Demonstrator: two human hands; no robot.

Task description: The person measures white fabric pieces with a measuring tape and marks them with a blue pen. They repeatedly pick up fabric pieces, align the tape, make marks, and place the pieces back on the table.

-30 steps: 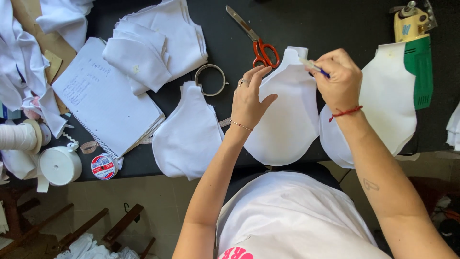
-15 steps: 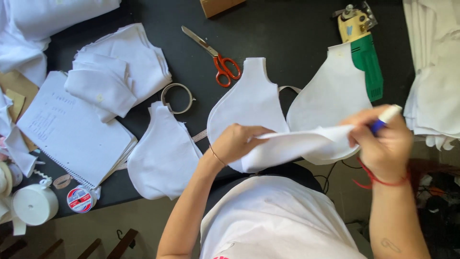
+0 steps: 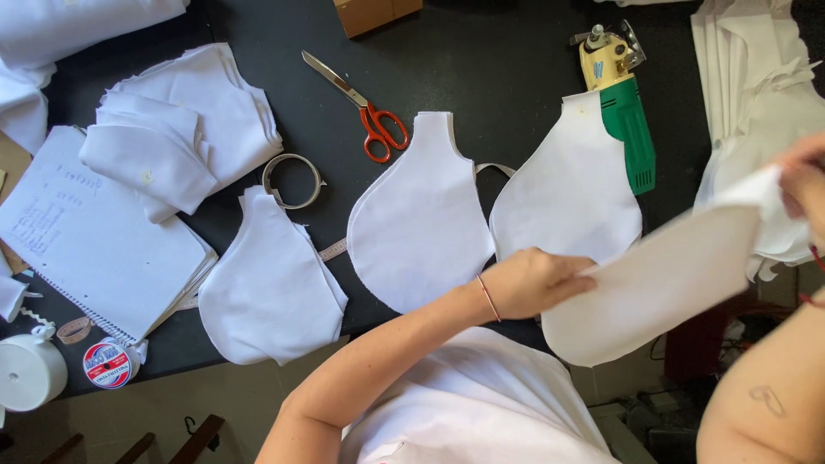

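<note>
— Since the last frame, what is moving?
— Both hands are carrying the white piece (image 3: 662, 283) rightward, off the table's (image 3: 507, 60) near edge; it is blurring with motion.
— Who is gripping it?
— Left hand (image 3: 534, 282) is pinching its left edge, fingers closed. Right hand (image 3: 806, 185) is clutching the far corner at the frame's edge; how tightly, I cannot tell.
— What is lying around?
— Two cut pieces (image 3: 421, 215) are lying flat beside the cutter (image 3: 620, 94), with scissors (image 3: 365, 107) above.
</note>
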